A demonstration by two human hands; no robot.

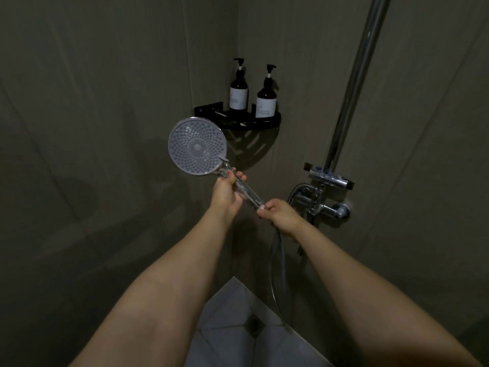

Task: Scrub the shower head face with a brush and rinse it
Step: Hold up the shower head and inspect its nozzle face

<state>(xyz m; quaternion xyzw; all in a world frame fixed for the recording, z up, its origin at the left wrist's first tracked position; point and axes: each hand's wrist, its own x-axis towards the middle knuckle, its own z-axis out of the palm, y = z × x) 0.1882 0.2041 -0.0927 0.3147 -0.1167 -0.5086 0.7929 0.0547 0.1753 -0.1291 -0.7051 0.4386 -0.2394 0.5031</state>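
I see both arms stretched forward into the corner of a dim shower. The left hand [225, 193] is wrapped around the upper part of the handle of the shower head [197, 146], just below the round disc. The right hand [277, 213] pinches the lower end of the same handle, where the hose [275, 263] joins it. So both hands are closed on this one thing, and it hangs in the air between me and the wall. The face with the many small nozzles is turned toward the camera and tilted up to the left. The hose drops down from the right hand toward the pale floor tiles [232, 313]. Behind the disc, a black corner shelf [264, 123] carries two dark pump bottles [238, 88], standing upright side by side. At the right are the chrome mixer tap [328, 205] and the riser pipe [357, 75].
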